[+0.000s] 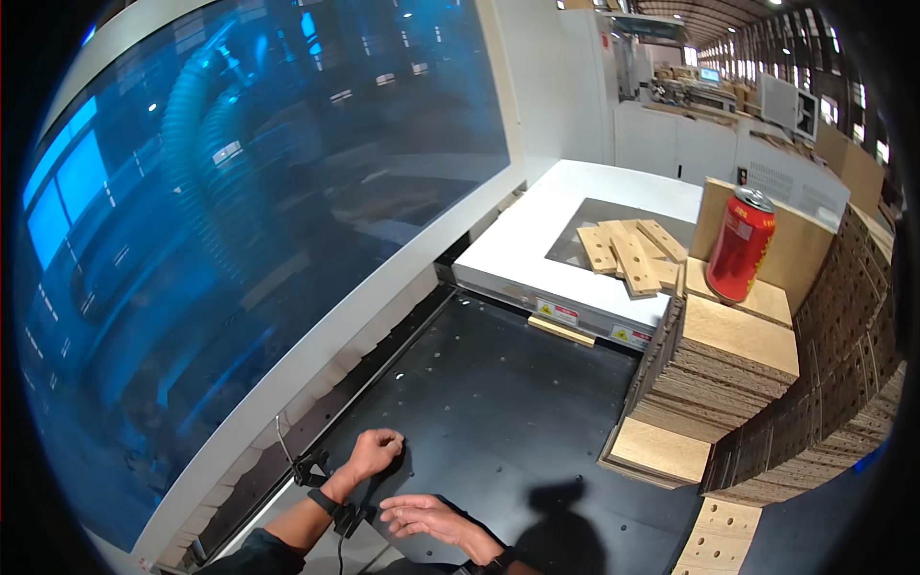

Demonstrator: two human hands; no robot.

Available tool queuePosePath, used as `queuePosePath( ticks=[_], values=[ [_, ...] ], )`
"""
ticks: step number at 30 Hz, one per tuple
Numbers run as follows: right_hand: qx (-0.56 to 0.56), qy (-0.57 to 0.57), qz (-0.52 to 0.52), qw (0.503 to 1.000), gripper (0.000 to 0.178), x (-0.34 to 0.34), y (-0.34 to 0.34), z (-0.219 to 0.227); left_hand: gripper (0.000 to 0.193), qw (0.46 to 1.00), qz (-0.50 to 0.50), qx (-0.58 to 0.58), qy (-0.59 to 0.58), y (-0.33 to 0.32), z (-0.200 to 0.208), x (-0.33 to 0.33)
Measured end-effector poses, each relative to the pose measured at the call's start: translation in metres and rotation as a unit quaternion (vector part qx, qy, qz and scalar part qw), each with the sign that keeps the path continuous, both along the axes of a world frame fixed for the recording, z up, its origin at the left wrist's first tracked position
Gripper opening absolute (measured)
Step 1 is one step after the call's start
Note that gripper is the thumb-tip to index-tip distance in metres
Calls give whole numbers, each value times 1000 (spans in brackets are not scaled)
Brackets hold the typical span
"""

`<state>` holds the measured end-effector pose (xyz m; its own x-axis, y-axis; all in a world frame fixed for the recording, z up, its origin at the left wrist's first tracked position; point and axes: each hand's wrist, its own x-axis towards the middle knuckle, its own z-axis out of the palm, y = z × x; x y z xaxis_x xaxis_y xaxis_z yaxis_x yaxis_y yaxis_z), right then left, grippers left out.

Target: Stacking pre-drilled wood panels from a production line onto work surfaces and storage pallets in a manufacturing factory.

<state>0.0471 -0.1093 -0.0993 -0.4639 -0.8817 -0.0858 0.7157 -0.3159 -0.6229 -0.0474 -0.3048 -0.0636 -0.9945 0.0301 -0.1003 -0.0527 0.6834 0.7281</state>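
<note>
At the near end of the black tabletop (517,383), the right hand (431,520) has its fingers nearly straight and loosely spread, pointing left, with nothing visible in its hold; just beyond it, the left hand (372,453) is bent rightward with its fingers curled, and whether it pinches anything small cannot be told. Near the left wrist, a black bracket (309,470) with a thin metal rod stands at the tabletop's left side. The tabletop lies flat ahead of both hands, its left edge slanting away up and to the right; whether that is its long axis cannot be told, since stacked boards (661,448) cover its right side. At lower right, a drilled board (719,537) points its length away, tilted slightly right; past it the stacked boards rise in steps, broad faces up, with a red can (740,244) standing upright on them. Across the tabletop's far end lies a narrow wooden strip (561,331), and farther off, loose wooden pieces (628,254) overlap at differing angles on a white machine bed (508,249)
</note>
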Motion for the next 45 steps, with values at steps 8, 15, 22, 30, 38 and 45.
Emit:
queuePosePath(
  ticks=[8, 15, 22, 30, 38, 45],
  values=[
    [97, 94, -141, 981, 32, -35, 52, 2, 30, 957, -260, -101, 79, 138, 35, -128],
    [202, 75, -251, 944, 32, -44, 89, -1, 46, 925, -317, -178, 112, 263, 24, -200],
    [231, 88, -238, 939, 33, -47, 84, 5, 58, 864, -328, -351, 153, 313, 13, -230],
    [197, 72, -266, 941, 31, -43, 81, -5, 29, 884, -315, -299, 172, 268, 13, -156],
    [258, 241, -115, 928, 25, -39, 58, -5, 29, 897, -358, -246, 86, 192, 37, -51],
    [318, 457, 41, 830, 21, -32, 15, -32, 29, 889, -402, -209, -62, 182, 50, 18]
  ],
)
